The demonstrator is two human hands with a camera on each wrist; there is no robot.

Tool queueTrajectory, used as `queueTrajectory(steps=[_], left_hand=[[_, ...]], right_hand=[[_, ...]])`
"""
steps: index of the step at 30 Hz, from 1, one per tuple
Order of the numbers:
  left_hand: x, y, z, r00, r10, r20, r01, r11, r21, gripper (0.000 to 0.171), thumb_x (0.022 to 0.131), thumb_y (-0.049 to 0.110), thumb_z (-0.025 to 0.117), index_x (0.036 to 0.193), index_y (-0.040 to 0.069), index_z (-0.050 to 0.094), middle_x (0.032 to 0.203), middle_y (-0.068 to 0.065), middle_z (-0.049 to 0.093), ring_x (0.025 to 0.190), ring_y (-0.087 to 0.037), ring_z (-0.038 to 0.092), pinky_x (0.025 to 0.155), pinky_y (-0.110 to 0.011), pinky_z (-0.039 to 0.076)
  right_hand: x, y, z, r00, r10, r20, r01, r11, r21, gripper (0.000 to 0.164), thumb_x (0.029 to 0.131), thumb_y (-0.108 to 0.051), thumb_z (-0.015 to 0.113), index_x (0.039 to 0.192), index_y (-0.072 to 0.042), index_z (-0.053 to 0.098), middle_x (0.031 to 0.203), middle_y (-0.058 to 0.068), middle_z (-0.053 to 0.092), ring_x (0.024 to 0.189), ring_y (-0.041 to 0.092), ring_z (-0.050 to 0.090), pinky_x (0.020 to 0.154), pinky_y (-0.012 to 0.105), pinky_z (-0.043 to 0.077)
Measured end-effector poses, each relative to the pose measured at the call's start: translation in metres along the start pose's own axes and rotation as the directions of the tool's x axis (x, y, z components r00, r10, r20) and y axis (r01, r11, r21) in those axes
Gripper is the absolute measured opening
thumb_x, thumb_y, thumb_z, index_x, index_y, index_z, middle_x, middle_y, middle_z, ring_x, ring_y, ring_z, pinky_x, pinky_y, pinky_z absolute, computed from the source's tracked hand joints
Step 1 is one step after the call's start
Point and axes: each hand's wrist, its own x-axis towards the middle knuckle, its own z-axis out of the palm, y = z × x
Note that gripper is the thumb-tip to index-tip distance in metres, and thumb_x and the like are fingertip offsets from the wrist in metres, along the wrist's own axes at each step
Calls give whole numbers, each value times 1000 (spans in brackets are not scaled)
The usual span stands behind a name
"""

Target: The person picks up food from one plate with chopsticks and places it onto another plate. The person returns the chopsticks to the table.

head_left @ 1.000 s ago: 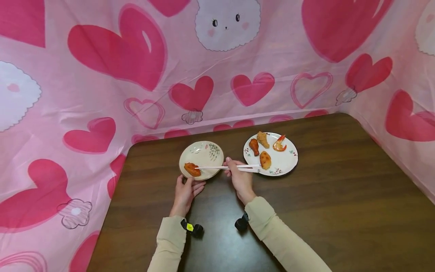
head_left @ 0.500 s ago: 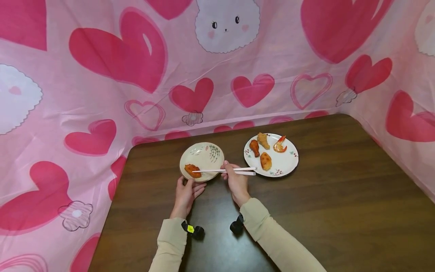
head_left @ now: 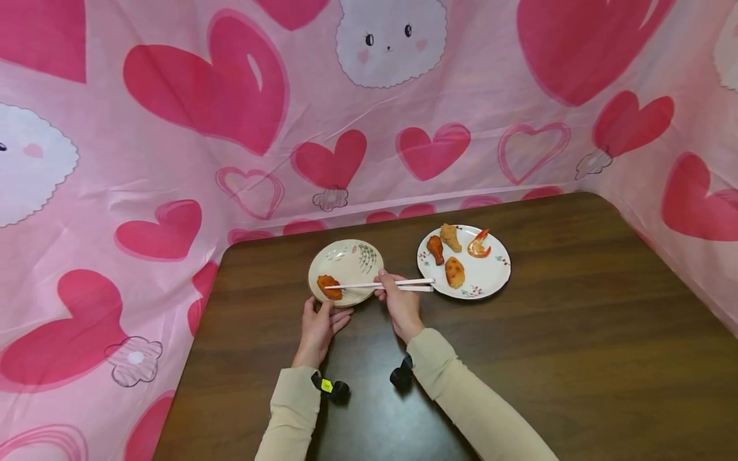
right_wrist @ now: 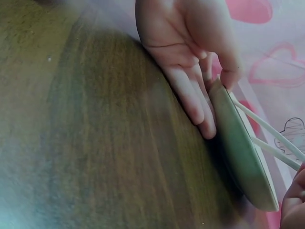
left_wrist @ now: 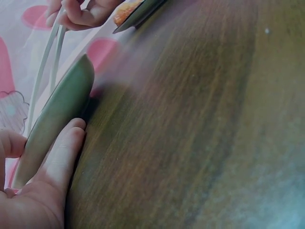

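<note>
In the head view a cream bowl point(head_left: 346, 259) with painted leaves stands left of centre on the table. My left hand point(head_left: 317, 330) grips its near rim; the left wrist view has the thumb on the rim and straighter fingers along the outer wall of the bowl point(left_wrist: 62, 109). My right hand point(head_left: 400, 307) holds a pair of white chopsticks point(head_left: 360, 285) over the bowl's right edge. Their tips touch an orange-brown piece of fried chicken point(head_left: 328, 287) in the bowl's near left part. Whether the tips pinch it I cannot tell.
Right of the bowl, a white oval plate point(head_left: 490, 278) bears a drumstick point(head_left: 435, 250), a craggy fried piece point(head_left: 450, 237), a flat browned piece point(head_left: 454, 273) and a shrimp point(head_left: 479, 244). A pink heart-print cloth point(head_left: 380, 109) hangs behind the brown wooden table point(head_left: 576, 333).
My right hand has shifted slightly left, so the chopsticks' rear ends sit farther left, off the browned piece on the plate. The left hand stays at the bowl's rim.
</note>
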Motion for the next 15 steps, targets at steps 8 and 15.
queueTrajectory(steps=[8, 15], left_hand=[[-2, 1, 2, 1000, 10, -12, -10, 1000, -1, 47, 102, 18, 44, 143, 12, 21, 96, -8, 67, 83, -17, 73, 78, -32, 60], [-2, -2, 2, 999, 35, -6, -35, 999, -4, 50, 101, 15, 43, 145, 9, 19, 89, -6, 68, 79, -16, 72, 75, -31, 60]], right_hand=[[0, -5, 3, 997, -22, 72, 32, 991, -131, 29, 91, -21, 66, 100, 6, 70, 72, -4, 66, 57, 3, 54, 54, 12, 43], [-2, -7, 6, 984, -116, 132, 148, 953, -264, 26, 89, -24, 69, 95, 1, 73, 70, 3, 66, 57, 3, 52, 52, 13, 40]])
